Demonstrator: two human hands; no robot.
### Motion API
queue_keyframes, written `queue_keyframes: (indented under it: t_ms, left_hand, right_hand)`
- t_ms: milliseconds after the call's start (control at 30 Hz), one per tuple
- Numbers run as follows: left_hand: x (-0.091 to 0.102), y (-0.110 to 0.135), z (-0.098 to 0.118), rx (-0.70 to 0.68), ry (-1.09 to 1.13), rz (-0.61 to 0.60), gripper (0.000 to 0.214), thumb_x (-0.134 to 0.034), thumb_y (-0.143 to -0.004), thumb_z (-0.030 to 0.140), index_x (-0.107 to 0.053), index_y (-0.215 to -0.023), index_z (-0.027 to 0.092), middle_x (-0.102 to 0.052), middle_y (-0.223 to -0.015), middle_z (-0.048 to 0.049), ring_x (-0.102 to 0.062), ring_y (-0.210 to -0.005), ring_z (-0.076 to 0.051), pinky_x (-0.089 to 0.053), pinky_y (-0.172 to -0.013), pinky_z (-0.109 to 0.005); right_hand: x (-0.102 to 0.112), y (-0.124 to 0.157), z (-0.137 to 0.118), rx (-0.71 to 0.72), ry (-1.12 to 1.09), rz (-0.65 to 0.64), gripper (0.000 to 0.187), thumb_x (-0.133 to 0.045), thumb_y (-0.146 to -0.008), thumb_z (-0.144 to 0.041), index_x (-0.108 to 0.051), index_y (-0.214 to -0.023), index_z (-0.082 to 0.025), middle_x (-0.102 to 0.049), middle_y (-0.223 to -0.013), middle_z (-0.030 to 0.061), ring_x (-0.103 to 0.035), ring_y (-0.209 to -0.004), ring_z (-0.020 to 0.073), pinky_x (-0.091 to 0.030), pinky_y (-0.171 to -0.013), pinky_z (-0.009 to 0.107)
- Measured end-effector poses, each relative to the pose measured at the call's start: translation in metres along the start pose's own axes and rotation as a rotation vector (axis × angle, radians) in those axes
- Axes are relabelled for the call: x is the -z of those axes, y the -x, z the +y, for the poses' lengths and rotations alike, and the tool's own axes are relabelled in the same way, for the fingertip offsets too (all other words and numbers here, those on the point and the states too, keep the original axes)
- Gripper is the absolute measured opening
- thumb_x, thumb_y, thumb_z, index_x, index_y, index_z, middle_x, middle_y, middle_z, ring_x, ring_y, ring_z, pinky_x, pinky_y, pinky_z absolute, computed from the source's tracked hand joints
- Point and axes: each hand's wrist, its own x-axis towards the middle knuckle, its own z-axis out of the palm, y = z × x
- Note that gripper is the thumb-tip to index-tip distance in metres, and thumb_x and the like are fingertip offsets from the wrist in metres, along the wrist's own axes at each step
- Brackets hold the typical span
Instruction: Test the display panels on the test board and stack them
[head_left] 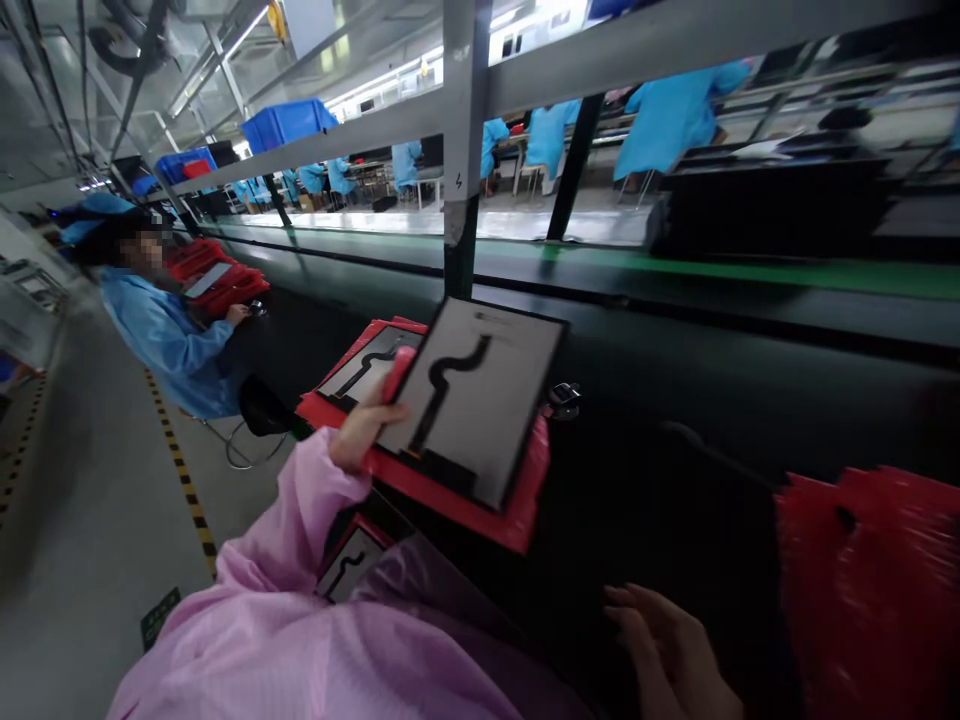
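Left hand (367,428) grips a flat display panel (480,410) by one edge; a red plastic bag (457,510) lies beneath it. Right hand (671,650) hangs loosely curled, nothing visible in it, between the panel and more red bags (870,580). Risk, my judgement: one-sided hold could let the panel twist and slip; the black ribbon cable (429,420) could snag if dragged against plastic. Print at the panel's far end: too blurred to read. No brand legible.
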Motion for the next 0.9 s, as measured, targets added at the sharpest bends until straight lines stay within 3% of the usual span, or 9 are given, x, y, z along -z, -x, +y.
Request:
queue_keyframes:
  t_ms: [67, 167, 333, 500, 600, 700, 800, 900]
  left_hand:
    - [0.029, -0.018, 0.022, -0.048, -0.056, 0.014, 0.090, -0.077, -0.074, 0.019, -0.042, -0.157, 0.026, -0.073, -0.129, -0.0086, -0.074, -0.108, -0.033, -0.059, -0.094, -0.045]
    - [0.069, -0.044, 0.047, -0.095, -0.184, 0.126, 0.087, -0.072, -0.075, 0.017, -0.042, -0.157, 0.024, -0.072, -0.131, -0.0083, -0.072, -0.112, -0.031, -0.057, -0.101, -0.045]
    - [0.113, -0.071, 0.063, 0.018, -0.300, 0.232, 0.082, -0.066, -0.070, 0.010, -0.048, -0.150, 0.014, -0.076, -0.120, -0.0115, -0.073, -0.109, -0.031, -0.057, -0.099, -0.044]
    - [0.125, -0.076, 0.062, 0.083, -0.365, 0.231, 0.075, -0.068, -0.069, 0.011, -0.056, -0.143, 0.015, -0.078, -0.107, -0.0107, -0.075, -0.099, -0.032, -0.060, -0.089, -0.044]
    - [0.127, -0.078, 0.063, 0.075, -0.411, 0.236, 0.067, -0.068, -0.070, 0.012, -0.061, -0.137, 0.015, -0.078, -0.105, -0.0097, -0.074, -0.096, -0.029, -0.059, -0.086, -0.041]
    - [0.130, -0.083, 0.068, 0.064, -0.482, 0.258, 0.055, -0.070, -0.069, 0.013, -0.066, -0.124, 0.011, -0.076, -0.088, -0.0075, -0.072, -0.082, -0.024, -0.057, -0.078, -0.035]
    - [0.135, -0.087, 0.075, 0.059, -0.588, 0.276, 0.045, -0.073, -0.069, 0.013, -0.068, -0.114, 0.010, -0.064, -0.064, 0.0007, -0.058, -0.055, -0.014, -0.049, -0.060, -0.027]
    - [0.138, -0.089, 0.079, 0.047, -0.715, 0.282, 0.043, -0.075, -0.072, 0.015, -0.068, -0.114, 0.008, -0.056, -0.056, 0.0049, -0.048, -0.046, -0.011, -0.041, -0.053, -0.025]
  right_hand:
    - [-0.003, -0.010, 0.009, -0.007, 0.075, 0.012, 0.082, -0.054, -0.067, -0.092, -0.067, -0.103, -0.020, -0.077, -0.108, 0.0141, -0.074, -0.093, 0.0296, -0.061, -0.082, 0.041]
    - [-0.007, -0.015, 0.024, 0.040, 0.113, 0.011, 0.072, -0.055, -0.073, -0.084, -0.071, -0.100, -0.020, -0.078, -0.105, 0.0127, -0.075, -0.091, 0.0270, -0.062, -0.080, 0.037]
    - [-0.006, -0.010, 0.031, 0.083, 0.145, -0.006, 0.065, -0.053, -0.078, -0.078, -0.074, -0.099, -0.020, -0.078, -0.107, 0.0122, -0.076, -0.092, 0.0274, -0.063, -0.080, 0.040]
    - [-0.005, -0.009, 0.029, 0.106, 0.142, -0.015, 0.063, -0.051, -0.080, -0.077, -0.074, -0.097, -0.021, -0.078, -0.105, 0.0111, -0.076, -0.093, 0.0291, -0.064, -0.083, 0.045]
    - [-0.005, -0.008, 0.027, 0.090, 0.137, -0.016, 0.064, -0.051, -0.079, -0.078, -0.074, -0.097, -0.021, -0.078, -0.105, 0.0112, -0.076, -0.093, 0.0294, -0.064, -0.084, 0.046]
    - [-0.004, -0.007, 0.025, 0.075, 0.148, -0.034, 0.064, -0.050, -0.080, -0.078, -0.074, -0.098, -0.021, -0.077, -0.108, 0.0112, -0.075, -0.097, 0.0298, -0.064, -0.085, 0.046]
    - [-0.003, -0.007, 0.024, 0.070, 0.157, -0.052, 0.065, -0.049, -0.080, -0.078, -0.074, -0.098, -0.021, -0.077, -0.109, 0.0118, -0.075, -0.099, 0.0302, -0.064, -0.080, 0.044]
    - [-0.004, -0.007, 0.025, 0.082, 0.151, -0.022, 0.067, -0.048, -0.080, -0.081, -0.074, -0.095, -0.021, -0.077, -0.103, 0.0120, -0.074, -0.096, 0.0300, -0.063, -0.083, 0.045]
